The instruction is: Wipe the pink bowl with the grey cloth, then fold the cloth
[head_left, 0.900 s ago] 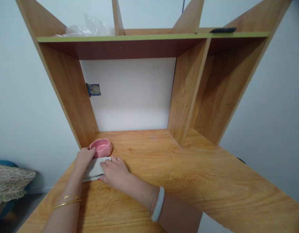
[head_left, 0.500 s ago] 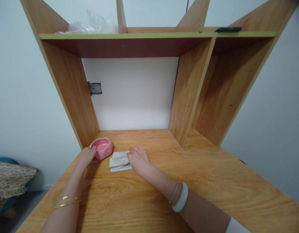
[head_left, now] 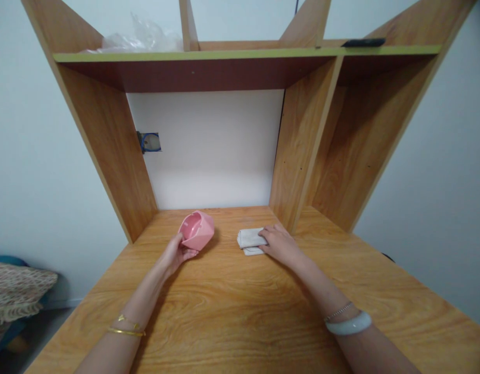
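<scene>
A pink faceted ashtray (head_left: 203, 232) is tilted in my left hand (head_left: 176, 254), its hollow facing left and up. My thumb lies at its near rim and the fingers reach beneath it. To the right, my right hand (head_left: 280, 244) grips a folded pale grey cloth (head_left: 250, 238) by its right end. The cloth lies on or just over the wooden desktop (head_left: 224, 296); my fingertips are partly hidden behind its fold.
A wooden shelf unit (head_left: 310, 150) rises from the back of the desk. On its upper shelf lie a clear plastic bag (head_left: 140, 39) and a dark flat object (head_left: 363, 42). An open wall socket box (head_left: 149, 142) shows at the left. Patterned fabric (head_left: 19, 288) sits at far left.
My left hand has moved right with the ashtray, lifting and tipping it. My right hand has carried the cloth to the right and slightly back, away from the ashtray.
</scene>
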Available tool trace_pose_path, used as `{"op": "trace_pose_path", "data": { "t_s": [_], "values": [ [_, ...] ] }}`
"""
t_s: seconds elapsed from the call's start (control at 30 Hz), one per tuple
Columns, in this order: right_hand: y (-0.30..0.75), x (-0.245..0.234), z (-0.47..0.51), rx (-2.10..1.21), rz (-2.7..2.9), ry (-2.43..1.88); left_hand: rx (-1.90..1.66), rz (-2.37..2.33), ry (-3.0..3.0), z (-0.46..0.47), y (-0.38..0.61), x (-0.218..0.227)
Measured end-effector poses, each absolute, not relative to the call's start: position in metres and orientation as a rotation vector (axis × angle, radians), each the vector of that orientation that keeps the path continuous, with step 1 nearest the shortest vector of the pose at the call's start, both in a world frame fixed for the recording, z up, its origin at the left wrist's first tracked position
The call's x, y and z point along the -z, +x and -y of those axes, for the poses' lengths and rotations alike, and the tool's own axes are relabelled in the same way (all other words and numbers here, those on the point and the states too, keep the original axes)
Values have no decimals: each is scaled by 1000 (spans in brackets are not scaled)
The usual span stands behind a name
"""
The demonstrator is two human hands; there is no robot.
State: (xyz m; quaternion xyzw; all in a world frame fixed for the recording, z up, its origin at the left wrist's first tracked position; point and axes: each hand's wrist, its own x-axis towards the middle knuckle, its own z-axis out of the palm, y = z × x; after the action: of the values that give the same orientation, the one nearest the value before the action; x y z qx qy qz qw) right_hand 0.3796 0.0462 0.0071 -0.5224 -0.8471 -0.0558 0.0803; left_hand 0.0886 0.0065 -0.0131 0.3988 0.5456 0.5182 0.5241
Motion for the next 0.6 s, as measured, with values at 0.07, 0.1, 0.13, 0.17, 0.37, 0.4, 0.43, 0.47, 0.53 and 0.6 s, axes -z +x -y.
{"op": "trace_pose_path", "data": {
  "t_s": [0.07,0.1,0.13,0.17,0.37,0.4,0.43,0.47,0.53,0.6],
  "values": [
    [377,-4,-48,153,2516,-1554,-1235,-1264,942,-5,96,17],
    [376,-3,-49,151,2495,-1561,-1244,-1238,931,-5,98,19],
    [376,-1,-51,151,2469,-1572,-1255,-1211,922,-4,100,20],
    [375,0,-52,151,2438,-1587,-1272,-1185,915,-4,102,22],
    [380,5,-58,168,2271,-1673,-1183,-1174,1003,0,112,28],
    [381,5,-59,167,2224,-1675,-1158,-1193,1028,1,114,29],
    [383,5,-59,166,2173,-1672,-1144,-1212,1049,1,115,31],
    [384,6,-60,164,2120,-1661,-1135,-1230,1065,1,116,33],
    [386,6,-60,162,2036,-1613,-1125,-1258,1090,0,117,37],
    [386,5,-59,158,1999,-1535,-1116,-1281,1108,-3,117,42]
  ]
}}
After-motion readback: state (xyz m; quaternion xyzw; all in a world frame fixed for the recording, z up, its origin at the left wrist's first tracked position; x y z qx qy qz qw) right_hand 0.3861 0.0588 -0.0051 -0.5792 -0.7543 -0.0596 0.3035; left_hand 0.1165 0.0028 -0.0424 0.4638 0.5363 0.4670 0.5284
